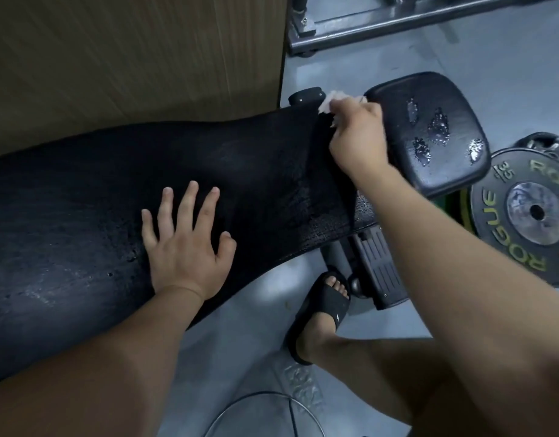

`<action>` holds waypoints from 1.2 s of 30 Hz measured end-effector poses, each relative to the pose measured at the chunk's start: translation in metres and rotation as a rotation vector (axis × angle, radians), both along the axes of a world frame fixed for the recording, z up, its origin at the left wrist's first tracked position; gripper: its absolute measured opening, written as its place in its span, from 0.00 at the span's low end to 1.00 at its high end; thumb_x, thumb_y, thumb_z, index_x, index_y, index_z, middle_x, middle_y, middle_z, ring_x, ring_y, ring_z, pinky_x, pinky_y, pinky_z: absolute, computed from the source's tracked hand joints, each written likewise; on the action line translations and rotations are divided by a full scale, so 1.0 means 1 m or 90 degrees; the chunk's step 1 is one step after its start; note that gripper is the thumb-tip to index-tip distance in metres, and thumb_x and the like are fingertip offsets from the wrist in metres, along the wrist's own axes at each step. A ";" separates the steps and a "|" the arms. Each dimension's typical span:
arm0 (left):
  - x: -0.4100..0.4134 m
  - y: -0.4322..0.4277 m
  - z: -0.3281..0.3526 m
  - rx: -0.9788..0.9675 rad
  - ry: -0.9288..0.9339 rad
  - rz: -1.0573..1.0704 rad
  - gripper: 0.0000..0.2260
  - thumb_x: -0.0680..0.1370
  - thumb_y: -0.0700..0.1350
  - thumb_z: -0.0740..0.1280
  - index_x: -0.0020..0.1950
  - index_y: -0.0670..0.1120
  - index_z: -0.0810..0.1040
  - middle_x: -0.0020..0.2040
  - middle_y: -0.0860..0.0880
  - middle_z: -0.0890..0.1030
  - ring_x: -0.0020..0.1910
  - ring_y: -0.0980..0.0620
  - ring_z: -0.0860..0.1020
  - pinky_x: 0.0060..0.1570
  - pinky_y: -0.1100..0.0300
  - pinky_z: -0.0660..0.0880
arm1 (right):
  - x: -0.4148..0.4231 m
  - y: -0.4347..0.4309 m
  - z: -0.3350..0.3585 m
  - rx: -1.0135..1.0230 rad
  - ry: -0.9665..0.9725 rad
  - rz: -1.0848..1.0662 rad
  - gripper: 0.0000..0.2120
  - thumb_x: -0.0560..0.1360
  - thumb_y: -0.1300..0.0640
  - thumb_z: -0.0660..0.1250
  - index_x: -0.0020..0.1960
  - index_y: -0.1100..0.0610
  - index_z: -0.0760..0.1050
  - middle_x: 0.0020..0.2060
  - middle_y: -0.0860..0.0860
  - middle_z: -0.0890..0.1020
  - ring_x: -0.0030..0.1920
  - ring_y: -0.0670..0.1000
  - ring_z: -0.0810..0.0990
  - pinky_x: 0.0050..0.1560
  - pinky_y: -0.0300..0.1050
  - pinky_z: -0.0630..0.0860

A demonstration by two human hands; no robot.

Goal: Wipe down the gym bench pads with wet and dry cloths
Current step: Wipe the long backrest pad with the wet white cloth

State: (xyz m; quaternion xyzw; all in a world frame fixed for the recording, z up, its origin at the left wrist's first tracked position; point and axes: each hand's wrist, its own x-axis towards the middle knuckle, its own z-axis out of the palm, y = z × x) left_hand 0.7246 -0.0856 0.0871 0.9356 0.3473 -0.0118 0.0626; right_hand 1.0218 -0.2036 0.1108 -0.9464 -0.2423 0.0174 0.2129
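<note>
We are bracing the back pad (256,159) with our left hand (186,247), fingers spread flat, while our right hand (357,137) is gripping the cloth (330,100), probably to scrub the pad's end.

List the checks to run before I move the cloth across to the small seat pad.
1. Cloth held: the right hand has the pale cloth in its grip at the far end of the long pad: ok.
2. Brace: the left hand lies flat on the long pad, fingers spread: ok.
3. Seat pad dry: wet patches sit on it: not ok.
4. Way across: the seat pad lies right beside the right hand, with nothing between: ok.
5. Cloth wet or dry: cannot tell.
6. Long pad fully wiped: cannot tell.
</note>
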 end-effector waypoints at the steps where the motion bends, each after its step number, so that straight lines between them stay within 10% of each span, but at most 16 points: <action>1: 0.000 0.000 0.000 -0.002 -0.004 0.001 0.31 0.77 0.60 0.52 0.81 0.59 0.55 0.82 0.52 0.55 0.82 0.44 0.47 0.77 0.35 0.47 | -0.016 0.002 0.001 0.013 -0.008 0.010 0.25 0.70 0.66 0.52 0.60 0.55 0.79 0.49 0.59 0.79 0.59 0.63 0.72 0.60 0.52 0.75; 7: -0.001 0.000 0.000 -0.008 -0.017 0.006 0.31 0.77 0.60 0.52 0.81 0.59 0.55 0.82 0.52 0.55 0.82 0.44 0.47 0.77 0.35 0.46 | -0.080 -0.025 -0.007 0.034 -0.075 0.326 0.26 0.66 0.68 0.55 0.56 0.51 0.81 0.52 0.44 0.82 0.52 0.54 0.71 0.57 0.46 0.71; 12: -0.001 0.001 -0.002 -0.004 -0.019 0.006 0.31 0.77 0.59 0.54 0.81 0.59 0.56 0.82 0.52 0.54 0.82 0.44 0.47 0.77 0.35 0.47 | -0.021 -0.039 0.000 -0.029 -0.093 0.088 0.15 0.63 0.66 0.54 0.41 0.49 0.71 0.38 0.46 0.75 0.43 0.62 0.78 0.48 0.44 0.59; 19: -0.001 0.000 0.001 -0.006 -0.009 0.002 0.31 0.77 0.60 0.53 0.81 0.59 0.55 0.83 0.53 0.53 0.82 0.45 0.46 0.77 0.35 0.46 | -0.095 -0.055 -0.008 0.044 -0.045 0.249 0.24 0.70 0.67 0.56 0.57 0.49 0.81 0.53 0.43 0.83 0.48 0.54 0.71 0.55 0.43 0.73; 24: -0.002 -0.001 0.001 -0.011 -0.009 -0.001 0.30 0.78 0.60 0.53 0.81 0.60 0.55 0.83 0.53 0.53 0.82 0.45 0.46 0.77 0.36 0.45 | -0.044 -0.066 0.000 -0.002 -0.055 -0.007 0.19 0.70 0.68 0.57 0.52 0.58 0.82 0.43 0.58 0.85 0.44 0.66 0.78 0.53 0.54 0.75; 32: -0.002 -0.006 0.004 -0.004 0.002 0.000 0.30 0.79 0.58 0.55 0.82 0.60 0.53 0.82 0.53 0.54 0.82 0.44 0.48 0.77 0.36 0.47 | -0.178 -0.078 -0.009 0.110 -0.020 0.360 0.24 0.68 0.69 0.60 0.55 0.50 0.83 0.56 0.43 0.83 0.49 0.48 0.67 0.57 0.36 0.66; 36: -0.002 -0.008 0.011 -0.035 0.037 0.002 0.30 0.80 0.59 0.51 0.82 0.61 0.49 0.83 0.54 0.50 0.82 0.46 0.43 0.77 0.37 0.42 | -0.106 -0.105 -0.009 0.070 0.007 0.226 0.27 0.68 0.68 0.55 0.58 0.44 0.76 0.47 0.41 0.80 0.48 0.51 0.74 0.54 0.48 0.75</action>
